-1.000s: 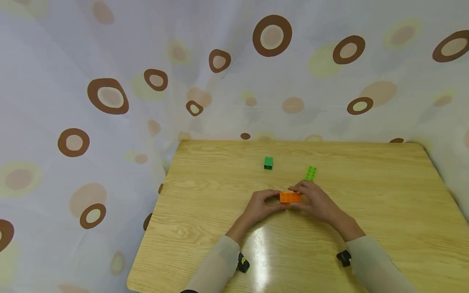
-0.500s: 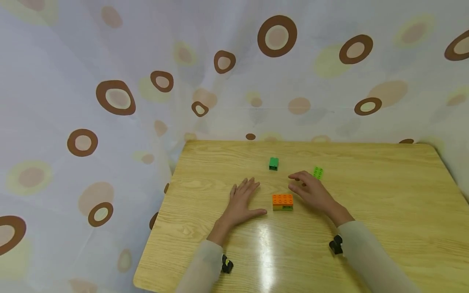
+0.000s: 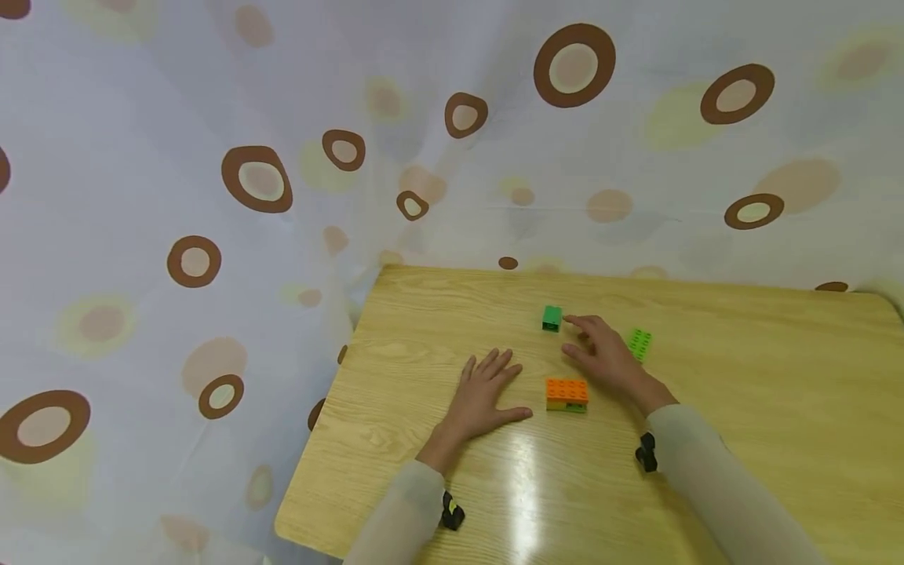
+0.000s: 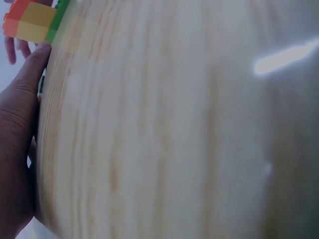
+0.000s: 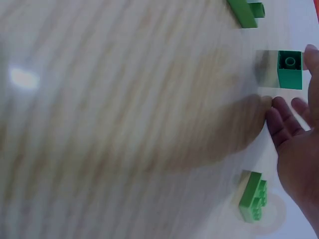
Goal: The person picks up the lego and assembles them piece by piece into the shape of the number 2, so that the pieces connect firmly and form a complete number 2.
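Note:
On the table stands a small block stack [image 3: 566, 392], an orange studded brick on top with yellow and green pieces beneath. My left hand [image 3: 480, 396] rests on the wood left of it, fingers spread and holding nothing; its thumb points at the stack. Behind the stack my right hand [image 3: 603, 353] reaches toward a dark green brick [image 3: 552, 318], fingertips close to its right side. The right wrist view shows that dark green brick [image 5: 290, 69] with its hollow underside visible, between the thumb and fingers' side. Contact there is hard to tell. A flat lime-green brick [image 3: 640, 342] lies just right of the right hand.
The wooden table [image 3: 395, 353] has a far edge against a white curtain [image 3: 297, 86] with brown ring patterns. A bright reflection crosses the tabletop in front of the stack. Dark devices sit under both wrists.
Both hands have let go of the orange-topped stack, which now stands on the table. My left hand moved left and flattened; my right hand moved forward to the dark green brick. The head view shifted.

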